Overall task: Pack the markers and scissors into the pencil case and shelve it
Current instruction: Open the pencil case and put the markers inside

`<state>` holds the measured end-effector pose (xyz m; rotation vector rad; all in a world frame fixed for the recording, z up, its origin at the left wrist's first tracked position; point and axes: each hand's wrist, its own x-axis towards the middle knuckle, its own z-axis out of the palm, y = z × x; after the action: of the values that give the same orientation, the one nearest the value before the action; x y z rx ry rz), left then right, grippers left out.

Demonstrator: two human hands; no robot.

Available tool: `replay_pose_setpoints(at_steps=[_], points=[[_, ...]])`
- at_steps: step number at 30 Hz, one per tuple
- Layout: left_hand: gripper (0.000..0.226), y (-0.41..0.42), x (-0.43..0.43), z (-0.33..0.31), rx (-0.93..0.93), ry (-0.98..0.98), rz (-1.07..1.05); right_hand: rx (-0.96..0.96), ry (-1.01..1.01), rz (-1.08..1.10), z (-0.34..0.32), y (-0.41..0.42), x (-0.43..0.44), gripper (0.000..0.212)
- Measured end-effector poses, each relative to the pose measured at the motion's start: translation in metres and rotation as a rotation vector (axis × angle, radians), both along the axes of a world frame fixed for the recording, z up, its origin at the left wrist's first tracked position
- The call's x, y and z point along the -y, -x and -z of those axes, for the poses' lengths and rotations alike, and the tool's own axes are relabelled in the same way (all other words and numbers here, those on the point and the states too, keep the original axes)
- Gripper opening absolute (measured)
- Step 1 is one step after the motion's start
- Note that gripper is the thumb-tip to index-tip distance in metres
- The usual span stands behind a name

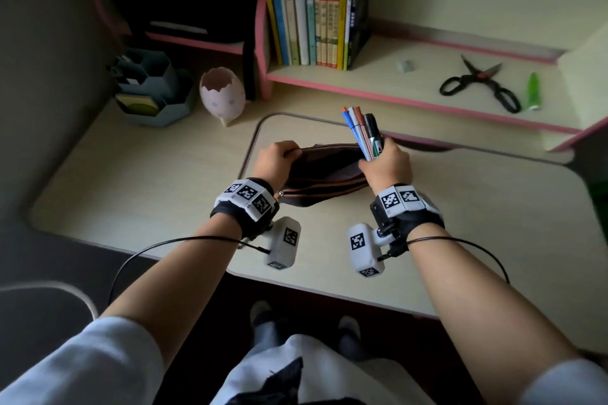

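Note:
A dark brown pencil case (324, 171) lies open on the desk in front of me. My left hand (276, 161) grips the case's left rim and holds its mouth open. My right hand (388, 164) grips a bundle of several markers (363, 131) upright at the case's right end, their lower ends down at the opening. Black-handled scissors (478, 85) lie open on the low shelf at the right, apart from both hands. A green marker (533, 90) lies just right of the scissors.
A row of books (316, 6) stands on the shelf (378, 89) behind the case. A pink egg-shaped pen holder (222, 94) and a blue-grey hexagonal organiser (151, 89) stand at the desk's back left. A small pale eraser (405, 64) lies on the shelf.

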<state>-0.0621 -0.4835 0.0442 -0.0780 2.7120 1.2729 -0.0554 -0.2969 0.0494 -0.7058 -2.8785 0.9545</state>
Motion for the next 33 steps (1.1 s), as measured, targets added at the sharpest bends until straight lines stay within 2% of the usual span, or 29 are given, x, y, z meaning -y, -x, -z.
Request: replay_pose_setpoints(at_steps=[6,11,17,23,29,33], points=[[0.018,-0.008,-0.066,-0.008,-0.062,0.018,0.035,0.004,-0.049,-0.177,-0.006,-0.011,-0.057,0.039],[0.017,-0.016,-0.107,-0.014,-0.102,0.048,0.068,-0.034,-0.112,-0.306,-0.012,-0.018,-0.088,0.038],[0.016,-0.020,-0.130,-0.019,-0.146,0.059,0.119,-0.153,-0.173,-0.420,-0.016,-0.026,-0.102,0.038],[0.022,-0.014,-0.128,-0.016,-0.126,0.090,0.148,-0.124,-0.152,-0.388,-0.013,-0.031,-0.100,0.030],[0.025,-0.012,-0.115,-0.009,-0.171,0.185,0.071,-0.071,-0.106,-0.317,-0.011,-0.032,-0.089,0.025],[0.056,-0.013,-0.104,0.000,-0.148,0.242,-0.085,-0.076,-0.036,-0.230,-0.011,-0.030,-0.080,0.029]])
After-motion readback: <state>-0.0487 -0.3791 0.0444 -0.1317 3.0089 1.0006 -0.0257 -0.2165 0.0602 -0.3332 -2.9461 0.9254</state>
